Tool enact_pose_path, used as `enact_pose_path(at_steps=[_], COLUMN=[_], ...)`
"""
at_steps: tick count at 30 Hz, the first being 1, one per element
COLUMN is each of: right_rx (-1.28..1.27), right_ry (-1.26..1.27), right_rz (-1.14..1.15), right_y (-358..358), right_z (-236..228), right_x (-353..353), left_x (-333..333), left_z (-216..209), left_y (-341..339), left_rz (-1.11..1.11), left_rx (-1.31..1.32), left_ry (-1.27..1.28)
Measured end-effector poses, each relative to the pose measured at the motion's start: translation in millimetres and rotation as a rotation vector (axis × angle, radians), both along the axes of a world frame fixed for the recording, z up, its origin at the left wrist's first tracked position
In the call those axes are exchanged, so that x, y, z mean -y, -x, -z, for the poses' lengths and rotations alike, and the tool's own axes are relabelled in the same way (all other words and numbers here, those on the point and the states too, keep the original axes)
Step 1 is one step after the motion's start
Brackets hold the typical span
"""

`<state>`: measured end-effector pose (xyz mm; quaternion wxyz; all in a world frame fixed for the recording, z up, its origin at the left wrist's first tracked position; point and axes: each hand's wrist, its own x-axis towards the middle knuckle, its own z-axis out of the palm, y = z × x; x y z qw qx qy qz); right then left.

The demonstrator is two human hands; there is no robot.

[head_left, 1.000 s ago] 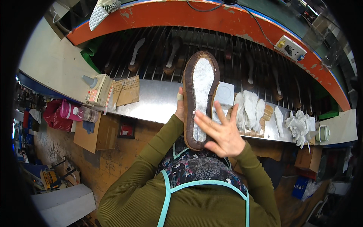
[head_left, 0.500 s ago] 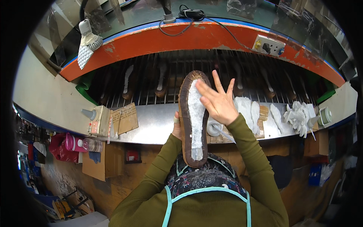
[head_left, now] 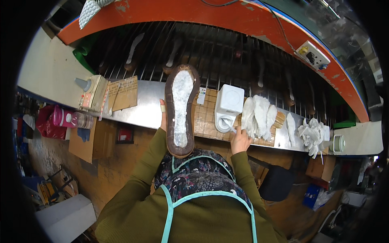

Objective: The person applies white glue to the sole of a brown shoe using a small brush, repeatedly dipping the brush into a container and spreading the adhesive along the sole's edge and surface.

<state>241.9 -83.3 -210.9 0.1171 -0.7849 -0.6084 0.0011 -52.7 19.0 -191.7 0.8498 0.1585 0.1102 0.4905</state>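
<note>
You are holding a brown shoe sole (head_left: 181, 111) upright in front of you with your left hand (head_left: 163, 117), its inner face with the white lining turned toward you. Your fingers are wrapping the sole's left edge from behind, so only the thumb side is showing. The sole's heel end is hanging just above your apron (head_left: 194, 178), and its toe end is reaching over the metal counter (head_left: 142, 111).

Your right hand (head_left: 240, 141) is resting on the counter's near edge, fingers curled down onto the wooden grid board (head_left: 206, 117), just beside the white box-shaped device (head_left: 227, 107) and the pile of white insoles (head_left: 259, 115). It is gripping nothing that can be made out.

A glue bottle (head_left: 84, 84) and a cardboard piece (head_left: 123, 92) are lying well to the left.
</note>
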Motion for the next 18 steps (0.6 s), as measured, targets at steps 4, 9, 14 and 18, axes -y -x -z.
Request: enact_pose_path(at_steps=[4,9,14,18], right_rx=[0.096,0.061,-0.533,-1.283], right_ry=[-0.078,-0.004,0.155,0.336], right_rz=[-0.032,-0.064,0.072,0.167], right_y=[-6.4,-16.9,-45.8,-72.5], right_z=[-6.6,-13.9,-0.9,19.5], right_x=[-12.1,-10.5,-3.6,5.0], left_x=[-7.4,-3.0,-4.5,-3.4], left_z=[-22.7,-65.1,-65.6,-60.8], left_y=[-3.0,-14.0,-20.6,-34.3], left_rz=[-0.045,-0.156,-0.064,-0.041], left_rx=[0.067,-0.400,-0.395,-0.391], left_ry=[-0.041,-0.060,-0.030,-0.023])
